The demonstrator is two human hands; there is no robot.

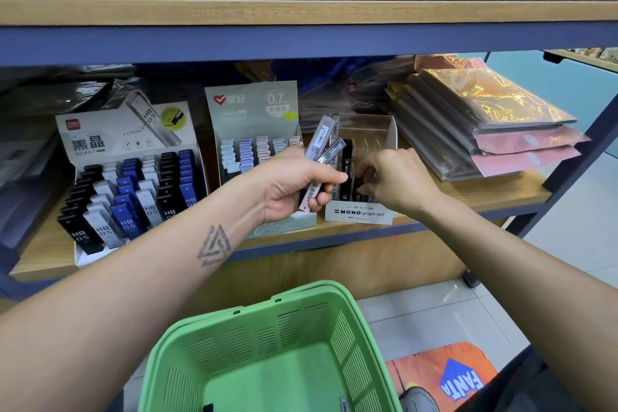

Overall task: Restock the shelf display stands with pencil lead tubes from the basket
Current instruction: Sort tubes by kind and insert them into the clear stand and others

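Green basket [267, 338] nearly empty; MONO stand [361, 214] holds few black tubes [346, 177]

Left display box [130, 144]: "HB 05", "黑晶"; tubes in it [127, 211]: "HB 05" | middle display box [250, 104]: "爱好", "0.7" | clear stand's front label [359, 212]: "MONO graph MG", "tombow" | floor sticker [458, 378]: "FANTA"

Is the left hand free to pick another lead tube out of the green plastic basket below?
Probably not as it is: the left hand already grips a fan of grey lead tubes up at the shelf. Nothing blocks the path down to the green plastic basket, though.
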